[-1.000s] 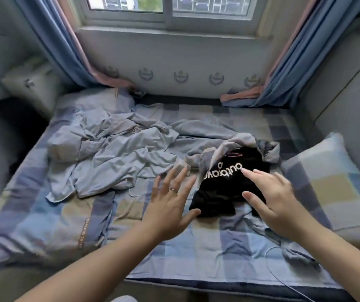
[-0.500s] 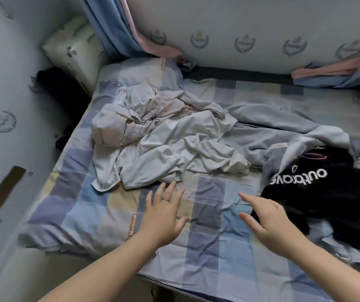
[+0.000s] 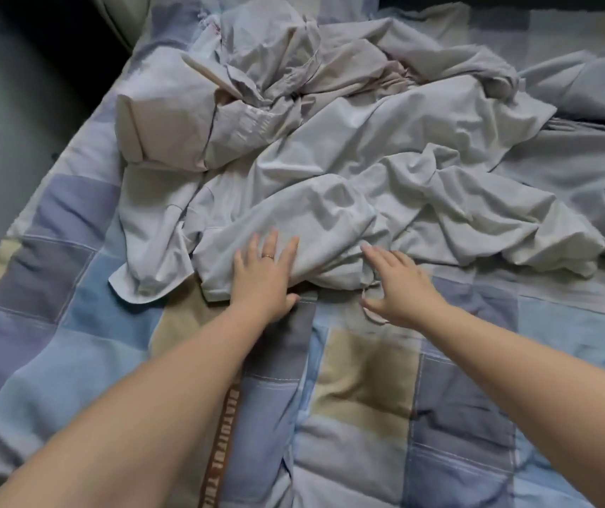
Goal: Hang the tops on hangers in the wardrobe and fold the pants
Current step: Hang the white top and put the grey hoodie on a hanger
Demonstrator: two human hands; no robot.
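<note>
My left grip (image 3: 262, 276) lies flat on the near hem of the pale garment (image 3: 330, 199), fingers straight and a little spread. My right grip (image 3: 399, 284) is spread too, thumb wide, pinching nothing. Its fingertips just touch the same hem, further right along it.

So the garment lies straight ahead of both grips, away from me, with its near hem running left to right under them. Its bulk stretches behind and to the right of the hem, and a cuff-like end (image 3: 128, 287) trails off its left side. Behind the garment, touching it and partly tangled with it, sits a creased greyish heap (image 3: 275, 67), all on the bed (image 3: 367, 379).

I judge the left grip better placed, with its palm on the cloth. The right need only close. The coming move, I think, is to pinch the hem at both points and draw it toward me, clear of the heap. Whether it is a top or pants I cannot tell.
</note>
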